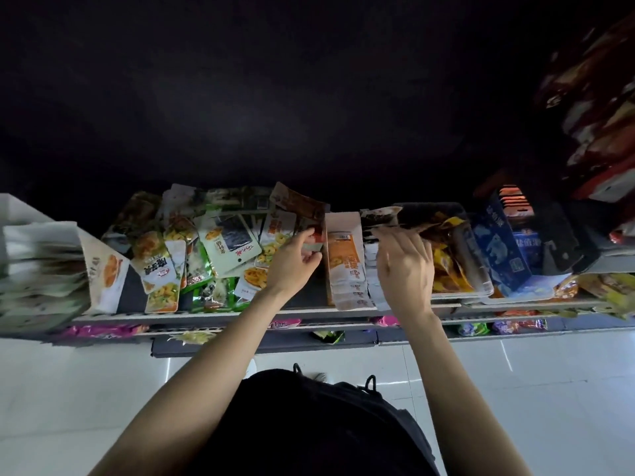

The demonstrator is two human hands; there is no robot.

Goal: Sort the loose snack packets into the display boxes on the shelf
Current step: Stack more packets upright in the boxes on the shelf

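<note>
Packets lie loose in a heap (206,242) on the shelf (261,314), just left of the left hand (295,259). Its fingers (309,233) pinch a reddish packet (318,231), long axis upright, beside the orange display box (345,266). The right hand (405,266), fingers loosely spread, touches a dark packet (381,214) above the box's right side.

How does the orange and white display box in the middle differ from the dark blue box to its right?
The orange and white display box is pale and narrow, with flat packets standing in it. The dark blue box is wider and shows a white bear picture; its contents cannot be told. Both stand on the shelf.
</note>
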